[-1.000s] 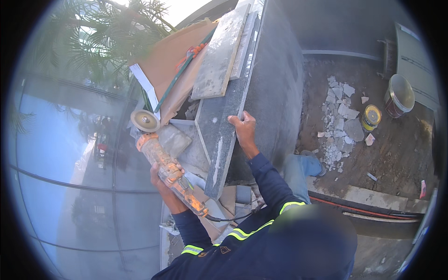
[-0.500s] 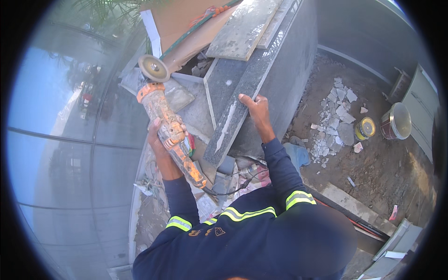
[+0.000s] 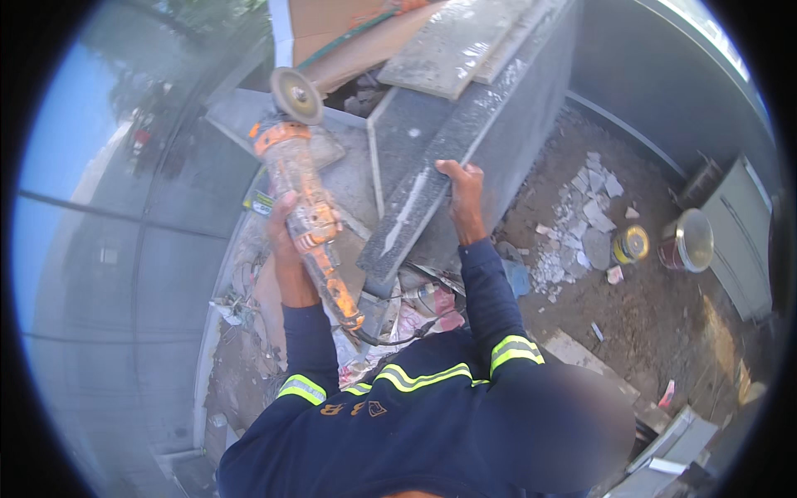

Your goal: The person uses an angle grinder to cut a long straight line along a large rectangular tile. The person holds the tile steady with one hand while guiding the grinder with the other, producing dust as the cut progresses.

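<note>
My left hand (image 3: 285, 232) is wrapped around the body of a dusty orange angle grinder (image 3: 300, 178). Its round cutting disc (image 3: 296, 96) points away from me, held up in the air to the left of a speckled grey stone slab (image 3: 452, 148). The grinder's cord (image 3: 390, 341) runs from the handle end toward my waist. My right hand (image 3: 466, 199) is closed on the slab's right edge, thumb on top; its other fingers are partly hidden. A pale rough streak (image 3: 407, 217) lies along the slab's top near that hand.
Two lighter stone pieces (image 3: 455, 50) rest farther back on the slab. Broken tile chips (image 3: 573, 224) cover the ground at right, near a yellow tin (image 3: 631, 244) and a bucket (image 3: 687, 241). Glass panels (image 3: 100, 274) stand along the left. Bags and scraps (image 3: 423, 315) lie before me.
The view has shifted and turned slightly. The grinder has moved a little right, its disc nearer the slab. My right hand keeps its place on the slab edge.
</note>
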The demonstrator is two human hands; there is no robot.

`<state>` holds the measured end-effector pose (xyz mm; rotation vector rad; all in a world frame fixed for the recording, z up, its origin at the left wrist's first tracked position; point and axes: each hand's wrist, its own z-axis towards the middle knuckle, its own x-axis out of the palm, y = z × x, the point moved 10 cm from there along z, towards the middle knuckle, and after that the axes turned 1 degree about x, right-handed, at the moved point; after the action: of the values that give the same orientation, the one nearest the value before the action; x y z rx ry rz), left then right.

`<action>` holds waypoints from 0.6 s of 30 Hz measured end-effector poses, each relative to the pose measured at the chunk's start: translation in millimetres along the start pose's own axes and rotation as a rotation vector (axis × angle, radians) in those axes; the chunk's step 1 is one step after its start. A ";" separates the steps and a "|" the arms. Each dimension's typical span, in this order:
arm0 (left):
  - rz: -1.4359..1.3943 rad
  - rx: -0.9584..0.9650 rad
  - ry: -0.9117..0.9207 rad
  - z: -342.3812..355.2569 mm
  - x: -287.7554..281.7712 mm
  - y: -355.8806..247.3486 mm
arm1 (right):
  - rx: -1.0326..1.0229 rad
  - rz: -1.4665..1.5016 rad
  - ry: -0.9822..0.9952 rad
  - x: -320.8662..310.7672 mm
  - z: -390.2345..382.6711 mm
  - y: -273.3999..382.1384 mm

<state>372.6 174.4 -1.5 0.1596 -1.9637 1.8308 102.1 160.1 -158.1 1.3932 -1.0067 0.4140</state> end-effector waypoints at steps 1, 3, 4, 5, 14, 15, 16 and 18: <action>-0.053 -0.018 0.016 0.0 -3.4 10.1 | -0.034 -0.102 -0.037 -14.6 3.1 -5.2; -0.093 -0.048 0.059 -5.7 -14.5 15.0 | -0.021 -0.173 -0.019 -30.5 4.6 -20.3; -0.086 -0.035 0.080 -10.1 -19.6 12.0 | -0.057 -0.153 -0.043 -21.4 -5.2 -14.9; -0.080 -0.034 0.072 -15.0 -23.6 7.5 | -0.052 -0.255 -0.075 -17.8 -14.2 -7.7; -0.034 0.035 -0.004 -15.3 -24.5 -4.4 | 0.026 -0.127 -0.044 -4.8 -16.6 -5.1; -0.051 0.042 -0.007 -18.7 -23.2 -3.8 | 0.015 -0.137 -0.046 -5.0 -15.4 -8.9; -0.071 0.038 -0.005 -18.7 -23.5 -2.5 | 0.001 -0.149 -0.061 -7.8 -13.4 -10.7; -0.076 0.022 -0.021 -18.9 -31.0 -0.6 | -0.004 -0.139 -0.064 -10.7 -9.6 -14.2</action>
<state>405.0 186.0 -12.9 0.2578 -1.9246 1.8100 110.4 169.6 -173.9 1.4702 -0.9551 0.2664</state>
